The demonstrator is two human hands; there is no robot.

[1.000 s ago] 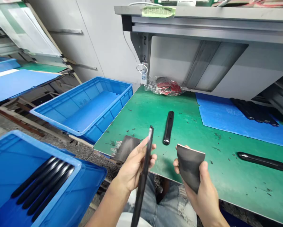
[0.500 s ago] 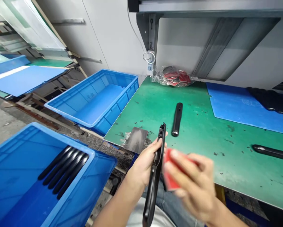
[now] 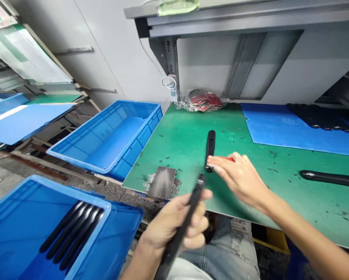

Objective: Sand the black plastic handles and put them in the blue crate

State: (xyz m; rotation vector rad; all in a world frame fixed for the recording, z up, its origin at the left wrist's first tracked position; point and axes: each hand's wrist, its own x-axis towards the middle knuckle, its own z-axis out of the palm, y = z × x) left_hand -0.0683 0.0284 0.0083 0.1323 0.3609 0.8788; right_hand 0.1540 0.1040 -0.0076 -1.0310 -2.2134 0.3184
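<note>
One head-worn camera looks forward and down from close above the left hand (image 3: pixel 174 227) and right hand (image 3: pixel 240 181), facing the green counter (image 3: pixel 168 140), with a blue crate (image 3: pixel 104 144) to its left.

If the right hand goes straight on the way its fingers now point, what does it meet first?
Probably the black bar on the green mat, just ahead of the fingertips of the right hand. The hand's height above the mat is unclear, so it might pass over the bar.

Glossy black bar (image 3: pixel 178 233), what looks like a red pad (image 3: pixel 227 158), black-flecked green mat (image 3: pixel 174 132), blue crate (image 3: pixel 104 151)
</note>
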